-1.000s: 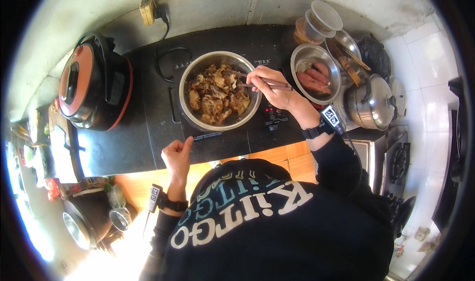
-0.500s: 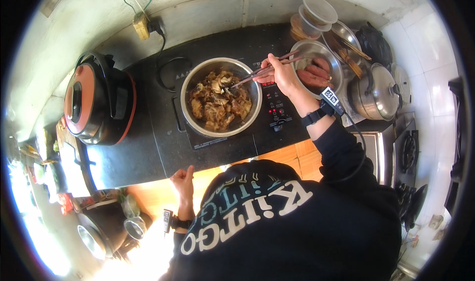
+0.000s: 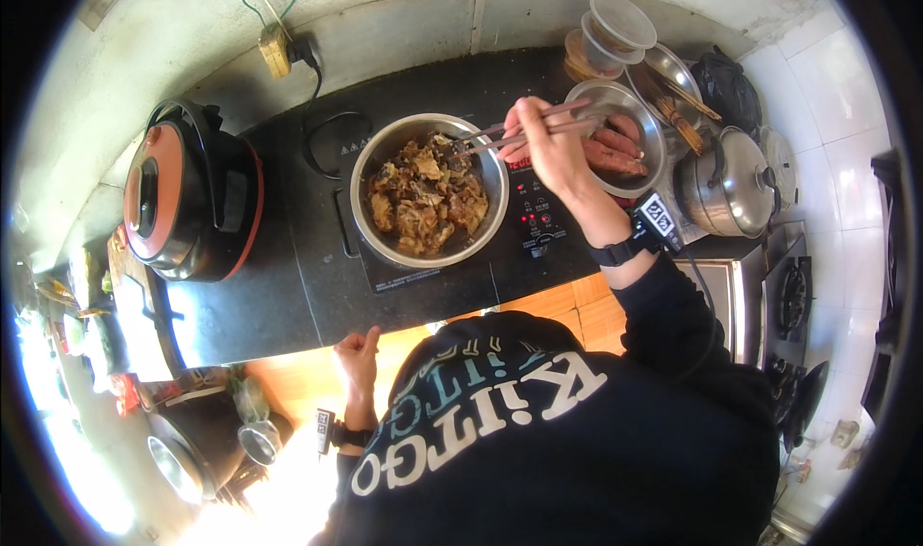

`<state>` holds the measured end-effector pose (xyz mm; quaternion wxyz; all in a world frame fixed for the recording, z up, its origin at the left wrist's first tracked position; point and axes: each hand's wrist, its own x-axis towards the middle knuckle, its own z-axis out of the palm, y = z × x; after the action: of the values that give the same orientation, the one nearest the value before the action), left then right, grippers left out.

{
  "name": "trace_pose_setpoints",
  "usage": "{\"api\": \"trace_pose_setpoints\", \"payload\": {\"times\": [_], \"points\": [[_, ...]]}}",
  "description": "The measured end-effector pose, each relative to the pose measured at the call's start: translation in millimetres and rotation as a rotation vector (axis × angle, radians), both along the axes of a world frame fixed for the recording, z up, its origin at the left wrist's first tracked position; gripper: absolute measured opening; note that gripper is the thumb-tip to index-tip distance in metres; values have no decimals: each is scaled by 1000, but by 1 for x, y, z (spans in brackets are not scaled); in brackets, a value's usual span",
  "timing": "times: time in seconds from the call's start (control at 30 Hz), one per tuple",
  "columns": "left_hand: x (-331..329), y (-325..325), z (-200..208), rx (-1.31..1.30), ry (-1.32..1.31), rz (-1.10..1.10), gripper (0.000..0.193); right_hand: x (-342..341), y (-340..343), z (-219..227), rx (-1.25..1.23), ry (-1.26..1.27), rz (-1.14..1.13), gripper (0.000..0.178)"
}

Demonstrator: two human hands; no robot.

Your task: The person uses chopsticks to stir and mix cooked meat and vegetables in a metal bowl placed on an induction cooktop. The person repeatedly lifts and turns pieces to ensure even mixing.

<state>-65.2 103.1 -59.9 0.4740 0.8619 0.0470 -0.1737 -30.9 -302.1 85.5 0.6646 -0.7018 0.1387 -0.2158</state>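
Right hand (image 3: 545, 147) pinched around chopsticks (image 3: 577, 126), beside the steel bowl (image 3: 385, 152) of browned food (image 3: 423, 200)

The bowl lies just left of the right hand, the nearer one, and well ahead of the left hand (image 3: 357, 361); the chopsticks' long axis runs across, from tips at the food's right side, through the fingers, to rear ends over a smaller bowl (image 3: 601, 99) of reddish pieces (image 3: 615, 152) on the hand's other side; the hands are well apart, the left curled with its thumb raised by the front edge of the table (image 3: 274, 306), apparently holding nothing, though its palm is hidden
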Motion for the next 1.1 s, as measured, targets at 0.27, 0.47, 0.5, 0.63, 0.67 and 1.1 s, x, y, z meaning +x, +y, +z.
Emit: {"api": "trace_pose_setpoints", "payload": {"times": [0.27, 0.47, 0.5, 0.63, 0.67, 1.1], "points": [[1, -6, 3, -27, -32, -25, 41, -1, 9, -31, 26, 53, -82, 32], [11, -15, 8, -37, -112, -52, 41, -3, 11, -24, -16, 7, -55, 30], [14, -18, 8, -42, -128, -50, 42, -1, 12, -25, -19, -91, -18, 30], [19, -22, 12, -81, -131, -56, 43, 10, 17, -36, -17, -4, -25, 32], [19, -23, 13, -82, -134, -51, 44, 11, 17, -37, -27, -8, -23, 32], [57, -82, 51, -326, -58, -53, 18, 36, 73, -6, 78, -50, 124, 34]]}}
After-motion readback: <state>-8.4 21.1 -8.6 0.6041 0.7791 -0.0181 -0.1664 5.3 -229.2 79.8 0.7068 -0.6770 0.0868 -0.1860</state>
